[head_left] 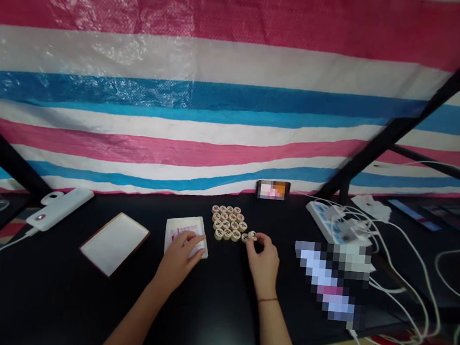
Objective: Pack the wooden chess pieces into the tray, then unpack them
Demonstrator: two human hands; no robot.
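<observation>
Round wooden Chinese chess pieces stand in a tight block of rows on the black table. Red characters mark the back rows, black ones the front rows. My right hand is closed in a pinch on a Chinese chess piece at the block's front right corner. Just left of that piece lies another chess piece, close to the front row. My left hand rests over a shallow white box with pink print inside, its fingers stretched out and the thumb apart. What lies beneath those fingers is hidden.
An open, white-lined box lid lies at left, near a white power bank with a cable. A phone leans at the back. On the right are a blurred-out device, a power strip and tangled white cables.
</observation>
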